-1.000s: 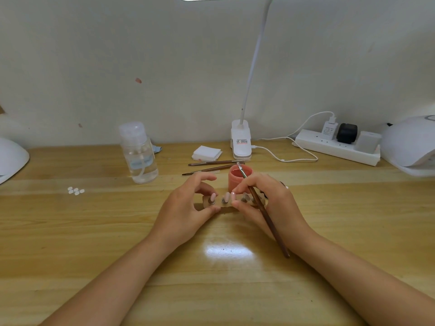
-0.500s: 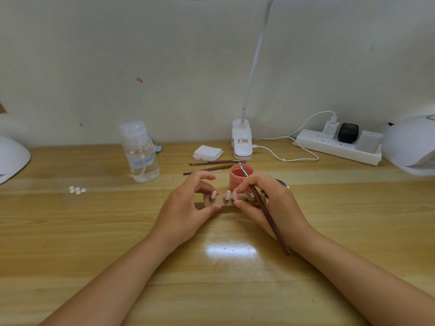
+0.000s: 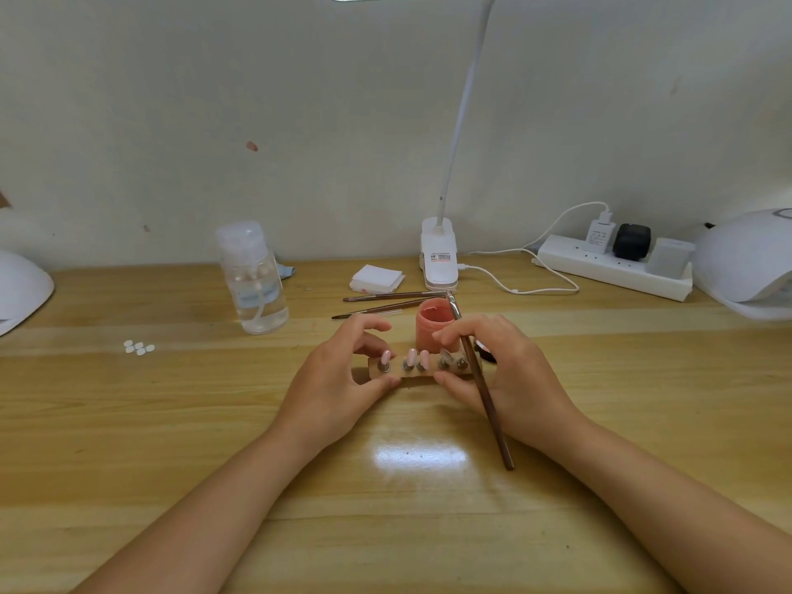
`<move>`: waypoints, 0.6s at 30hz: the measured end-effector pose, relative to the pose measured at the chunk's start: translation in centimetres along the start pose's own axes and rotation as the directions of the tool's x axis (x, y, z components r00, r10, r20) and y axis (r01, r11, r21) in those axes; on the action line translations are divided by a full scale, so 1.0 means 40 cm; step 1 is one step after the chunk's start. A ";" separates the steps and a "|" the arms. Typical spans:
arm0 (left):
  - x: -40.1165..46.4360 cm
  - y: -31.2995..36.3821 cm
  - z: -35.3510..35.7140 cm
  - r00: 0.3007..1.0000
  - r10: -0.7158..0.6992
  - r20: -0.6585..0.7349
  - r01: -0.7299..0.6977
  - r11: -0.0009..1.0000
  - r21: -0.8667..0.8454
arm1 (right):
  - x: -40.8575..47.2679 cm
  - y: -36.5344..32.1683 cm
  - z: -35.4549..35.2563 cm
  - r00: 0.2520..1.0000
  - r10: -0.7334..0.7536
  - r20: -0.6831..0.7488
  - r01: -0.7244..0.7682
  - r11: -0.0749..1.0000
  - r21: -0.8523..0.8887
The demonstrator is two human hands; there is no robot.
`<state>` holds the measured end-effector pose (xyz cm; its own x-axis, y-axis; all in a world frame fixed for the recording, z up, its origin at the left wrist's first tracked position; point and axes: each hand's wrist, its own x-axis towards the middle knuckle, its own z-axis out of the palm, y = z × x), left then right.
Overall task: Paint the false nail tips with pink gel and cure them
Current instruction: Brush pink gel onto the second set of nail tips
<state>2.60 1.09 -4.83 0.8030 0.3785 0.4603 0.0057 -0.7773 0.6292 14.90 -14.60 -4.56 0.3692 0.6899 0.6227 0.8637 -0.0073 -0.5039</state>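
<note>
A wooden desk is stretching along a pale wall, carrying a white curing lamp. The left hand is pinching one end of the nail-tip holder, the right hand is gripping the other end with a brush; the pink gel pot is standing just behind

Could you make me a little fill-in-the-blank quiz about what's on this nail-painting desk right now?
1. The brush is held in the person's ____ hand.
2. The open jar of gel just behind the nail holder is ____ in colour.
3. The clear bottle stands to the ____ of the jar.
4. The clip lamp has a ____ body.

Missing words: right; pink; left; white
</note>
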 end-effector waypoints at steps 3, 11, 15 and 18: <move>0.001 -0.001 0.000 1.000 -0.001 0.002 0.001 1.000 0.001 | 0.001 0.007 -0.014 0.998 0.046 0.040 -0.048 0.998 0.042; 0.000 -0.001 0.001 1.000 -0.008 0.005 0.008 1.000 -0.004 | 0.007 0.006 -0.019 0.996 0.032 0.077 -0.039 0.995 0.087; -0.002 0.001 0.000 1.000 -0.009 0.007 0.009 1.000 -0.010 | 0.007 0.009 -0.017 0.997 0.016 0.078 -0.023 0.995 0.097; -0.002 0.001 -0.001 1.000 -0.016 0.012 0.016 1.000 -0.002 | 0.007 0.014 -0.017 0.996 0.011 0.089 -0.021 0.993 0.113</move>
<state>2.52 1.02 -4.81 0.8099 0.3850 0.4425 0.0174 -0.7698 0.6380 15.71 -14.90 -4.28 0.3468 0.7514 0.5613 0.8113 0.0600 -0.5815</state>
